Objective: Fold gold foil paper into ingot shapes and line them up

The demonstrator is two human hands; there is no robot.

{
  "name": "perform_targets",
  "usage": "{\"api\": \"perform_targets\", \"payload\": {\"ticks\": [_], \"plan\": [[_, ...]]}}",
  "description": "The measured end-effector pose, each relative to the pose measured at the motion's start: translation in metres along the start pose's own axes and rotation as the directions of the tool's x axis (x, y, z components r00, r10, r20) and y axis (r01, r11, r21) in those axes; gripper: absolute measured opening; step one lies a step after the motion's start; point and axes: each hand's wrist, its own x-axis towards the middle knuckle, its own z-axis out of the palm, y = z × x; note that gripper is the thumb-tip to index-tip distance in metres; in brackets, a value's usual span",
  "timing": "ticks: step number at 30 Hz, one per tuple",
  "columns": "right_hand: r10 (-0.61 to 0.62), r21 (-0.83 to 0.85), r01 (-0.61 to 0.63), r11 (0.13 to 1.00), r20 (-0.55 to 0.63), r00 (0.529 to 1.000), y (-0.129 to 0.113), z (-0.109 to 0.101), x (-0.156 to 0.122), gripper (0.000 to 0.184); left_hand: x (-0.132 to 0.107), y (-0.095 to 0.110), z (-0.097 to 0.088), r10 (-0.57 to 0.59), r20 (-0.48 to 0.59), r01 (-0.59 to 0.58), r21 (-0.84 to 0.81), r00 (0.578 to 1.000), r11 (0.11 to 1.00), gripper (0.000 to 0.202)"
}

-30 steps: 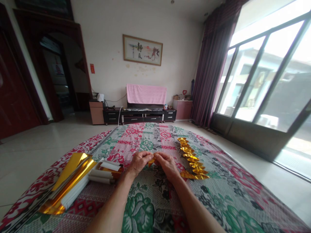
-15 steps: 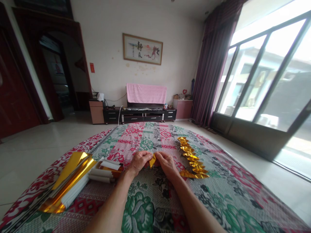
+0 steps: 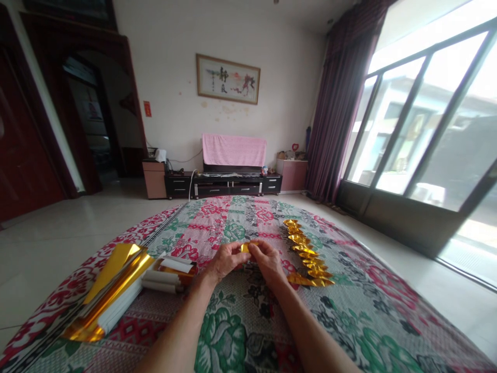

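Between my two hands is a small folded piece of gold foil paper (image 3: 245,247), partly covered by my fingers. My left hand (image 3: 225,260) pinches its left side, and my right hand (image 3: 266,258) grips its right side, thumbs close together. To the right lies a row of folded gold foil pieces (image 3: 305,247) with pointed ends. On the left rests a stack of gold foil sheets (image 3: 120,272) with white undersides. Beside it, nearer my left hand, are several white rolled or folded papers (image 3: 165,277).
All of this lies on a flowered red, green and grey cloth (image 3: 225,339). Beyond its far edge stands a low black cabinet (image 3: 229,185) with a pink cloth (image 3: 234,150) over something on top. Large windows (image 3: 419,119) are on the right.
The foil piece has turned from a downward-pointing shape to a flatter, sideways one. My fingers have shifted around it, and the hands have come a little closer together.
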Motion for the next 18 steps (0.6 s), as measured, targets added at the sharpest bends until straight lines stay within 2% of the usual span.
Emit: {"api": "perform_targets", "payload": {"ticks": [2, 6, 10, 18], "plan": [[-0.015, -0.003, 0.015, 1.0, -0.012, 1.0, 0.0, 0.0, 0.0, 0.038, 0.0, 0.0, 0.001, -0.008, -0.011, 0.009, 0.047, 1.0, 0.999, 0.029], [-0.015, -0.019, 0.015, 1.0, -0.013, 1.0, 0.001, -0.001, 0.001, 0.035, 0.002, -0.003, 0.002, -0.04, -0.099, 0.048, 0.081, 0.994, 0.996, 0.025], [-0.009, -0.033, 0.01, 0.999, 0.012, 1.0, 0.003, -0.002, 0.001, 0.03, 0.004, -0.006, -0.002, -0.075, -0.16, 0.08, 0.027, 0.984, 0.996, 0.025], [-0.014, -0.092, 0.022, 0.996, 0.086, 0.996, 0.003, -0.004, 0.001, 0.031, 0.006, -0.01, -0.012, -0.06, -0.201, 0.031, -0.141, 0.978, 0.989, 0.03]]}}
